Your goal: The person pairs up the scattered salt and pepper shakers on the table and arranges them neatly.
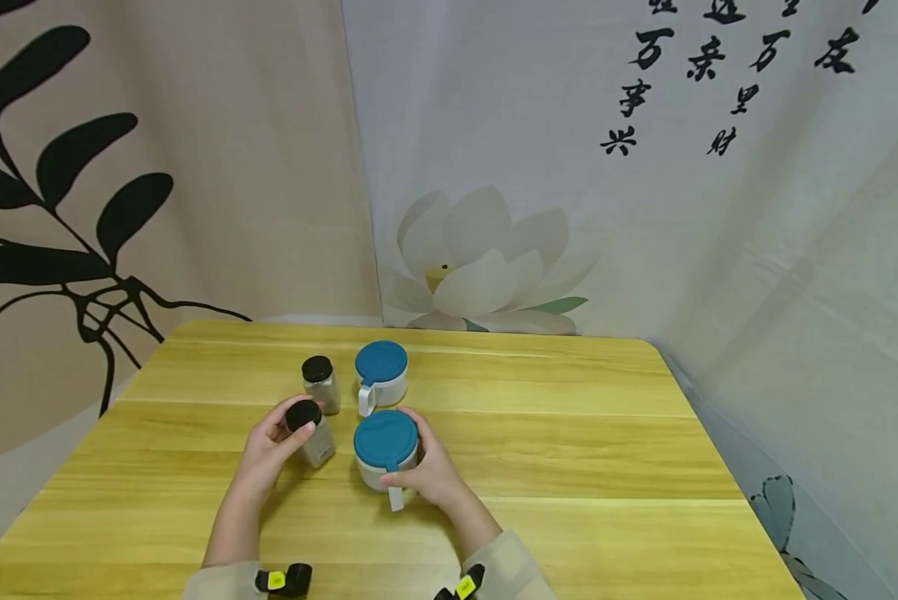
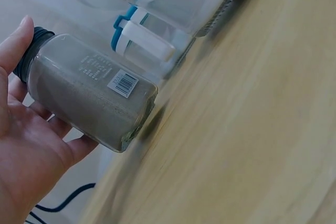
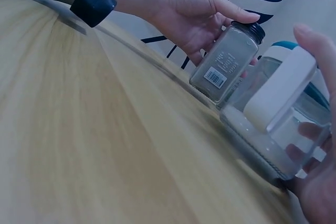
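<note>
My left hand grips a square glass jar near its black lid, thumb on one side. In the left wrist view this jar shows grey-brown contents and a barcode label. To the right, my right hand holds a clear seasoning canister with a blue lid and white handle, fingers around its far side. Its handle faces the right wrist camera; whitish contents lie at the bottom. Whether the held jar touches the table, I cannot tell.
Behind the held jar stands a second black-lidded jar. A second blue-lidded canister stands beyond the held one, its handle toward me. All are on a wooden table, with printed curtains behind its far edge.
</note>
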### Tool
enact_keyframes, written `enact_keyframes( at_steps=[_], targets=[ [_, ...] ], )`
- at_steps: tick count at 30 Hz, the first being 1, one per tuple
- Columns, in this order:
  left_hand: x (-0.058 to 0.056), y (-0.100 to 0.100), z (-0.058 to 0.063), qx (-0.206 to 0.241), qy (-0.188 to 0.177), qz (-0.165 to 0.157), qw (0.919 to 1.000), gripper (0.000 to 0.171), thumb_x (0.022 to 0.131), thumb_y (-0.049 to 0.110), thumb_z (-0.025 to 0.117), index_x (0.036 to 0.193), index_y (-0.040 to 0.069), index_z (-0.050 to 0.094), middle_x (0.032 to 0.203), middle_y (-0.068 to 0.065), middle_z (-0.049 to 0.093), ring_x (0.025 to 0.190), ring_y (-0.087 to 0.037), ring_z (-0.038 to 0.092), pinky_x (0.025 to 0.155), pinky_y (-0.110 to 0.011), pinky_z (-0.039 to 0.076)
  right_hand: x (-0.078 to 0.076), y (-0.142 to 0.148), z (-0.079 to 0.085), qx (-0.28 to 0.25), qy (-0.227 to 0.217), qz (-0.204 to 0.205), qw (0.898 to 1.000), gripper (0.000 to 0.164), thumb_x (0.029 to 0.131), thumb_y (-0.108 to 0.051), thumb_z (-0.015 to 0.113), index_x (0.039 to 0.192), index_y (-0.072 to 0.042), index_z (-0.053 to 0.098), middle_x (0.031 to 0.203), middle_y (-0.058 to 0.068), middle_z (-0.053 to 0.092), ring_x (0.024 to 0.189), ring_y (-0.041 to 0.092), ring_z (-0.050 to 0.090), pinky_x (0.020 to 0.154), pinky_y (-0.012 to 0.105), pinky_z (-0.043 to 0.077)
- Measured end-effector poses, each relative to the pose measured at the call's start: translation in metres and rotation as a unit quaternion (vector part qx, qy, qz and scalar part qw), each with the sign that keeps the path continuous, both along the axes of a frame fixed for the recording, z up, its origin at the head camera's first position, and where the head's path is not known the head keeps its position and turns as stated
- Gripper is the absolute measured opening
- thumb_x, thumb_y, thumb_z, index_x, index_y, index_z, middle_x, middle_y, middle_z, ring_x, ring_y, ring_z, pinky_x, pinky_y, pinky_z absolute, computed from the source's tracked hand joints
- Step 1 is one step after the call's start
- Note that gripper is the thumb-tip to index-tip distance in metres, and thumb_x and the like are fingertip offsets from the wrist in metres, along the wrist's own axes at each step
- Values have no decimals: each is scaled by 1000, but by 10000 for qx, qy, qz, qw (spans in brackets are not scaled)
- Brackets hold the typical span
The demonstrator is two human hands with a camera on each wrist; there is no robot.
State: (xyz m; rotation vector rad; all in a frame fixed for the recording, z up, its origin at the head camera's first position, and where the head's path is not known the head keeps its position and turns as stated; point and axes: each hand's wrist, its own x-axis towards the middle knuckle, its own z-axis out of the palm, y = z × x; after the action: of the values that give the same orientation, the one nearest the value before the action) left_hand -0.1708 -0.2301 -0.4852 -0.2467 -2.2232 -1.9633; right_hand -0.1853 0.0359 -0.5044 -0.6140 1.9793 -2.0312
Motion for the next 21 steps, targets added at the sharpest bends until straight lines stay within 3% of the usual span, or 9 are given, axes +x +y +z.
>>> enact_keyframes(
  at_steps=[6,13,21],
  targets=[
    [1,2,3,-108,-29,56,9999,43,96,10,60,135,-1,47,121,5,64,112,-3,52,90,-14,36,-1,1,-9,-188,34,-141,9997,95,71,-14,86,148,-18,31,141,9,44,126,26,44,105,48,31],
    [0,6,5,-158,113,-66,9998,41,95,9,60,133,-3,49,124,-8,62,111,-5,53,90,-17,39,0,3,-6,-449,145,-120,9988,93,72,-24,86,147,-16,33,141,8,44,125,25,44,104,48,31],
    [-1,11,5,-52,254,-303,9992,40,94,4,60,130,-6,48,126,-26,56,110,-7,55,88,-18,43,1,8,-2,-397,288,-196,9986,98,72,-30,86,149,-8,28,142,9,43,127,28,41,104,54,28]
  ],
)
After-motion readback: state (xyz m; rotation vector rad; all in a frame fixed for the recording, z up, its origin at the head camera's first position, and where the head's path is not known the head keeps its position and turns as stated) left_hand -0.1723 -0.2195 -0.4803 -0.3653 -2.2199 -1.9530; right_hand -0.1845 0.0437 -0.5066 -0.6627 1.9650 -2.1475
